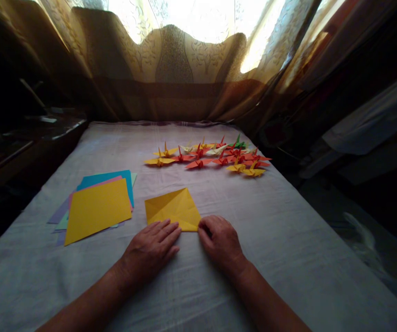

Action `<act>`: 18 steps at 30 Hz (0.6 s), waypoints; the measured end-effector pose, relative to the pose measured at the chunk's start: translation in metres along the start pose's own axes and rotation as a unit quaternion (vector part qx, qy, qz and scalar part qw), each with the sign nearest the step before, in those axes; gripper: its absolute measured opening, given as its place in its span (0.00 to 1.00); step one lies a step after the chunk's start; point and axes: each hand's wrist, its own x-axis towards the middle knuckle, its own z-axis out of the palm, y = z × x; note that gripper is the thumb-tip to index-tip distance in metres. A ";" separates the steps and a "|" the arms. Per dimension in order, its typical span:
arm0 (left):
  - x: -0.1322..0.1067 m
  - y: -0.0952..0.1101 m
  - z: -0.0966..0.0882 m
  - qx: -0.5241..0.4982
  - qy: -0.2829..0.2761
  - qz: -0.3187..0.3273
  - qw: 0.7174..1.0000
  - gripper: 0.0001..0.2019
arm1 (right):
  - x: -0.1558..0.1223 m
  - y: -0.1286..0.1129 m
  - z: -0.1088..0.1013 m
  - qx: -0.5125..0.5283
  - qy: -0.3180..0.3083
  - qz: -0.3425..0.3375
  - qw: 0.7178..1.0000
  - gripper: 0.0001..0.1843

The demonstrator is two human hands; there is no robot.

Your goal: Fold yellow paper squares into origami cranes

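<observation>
A creased yellow paper square [172,208] lies flat on the white cloth in front of me. My left hand [152,249] rests palm down with its fingers stretched out, the fingertips touching the paper's near edge. My right hand [219,240] has its fingers curled and pinches the paper's near right corner against the cloth.
A stack of coloured sheets [96,207], yellow on top, lies to the left. Several folded paper cranes [212,157] in yellow, red, white and green sit in a cluster farther back. The cloth-covered table [288,240] ends at a curtain behind and drops off at both sides.
</observation>
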 end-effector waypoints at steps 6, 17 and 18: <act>0.002 0.003 -0.004 0.017 0.016 0.004 1.000 0.18 | 0.000 0.000 0.002 0.001 0.003 0.002 1.000 0.06; 0.002 0.003 -0.004 -0.016 0.007 -0.017 1.000 0.18 | -0.001 0.000 0.001 -0.012 0.018 -0.015 1.000 0.06; 0.001 0.003 -0.004 -0.018 0.007 -0.018 1.000 0.18 | -0.001 0.001 0.001 -0.012 0.018 -0.016 1.000 0.06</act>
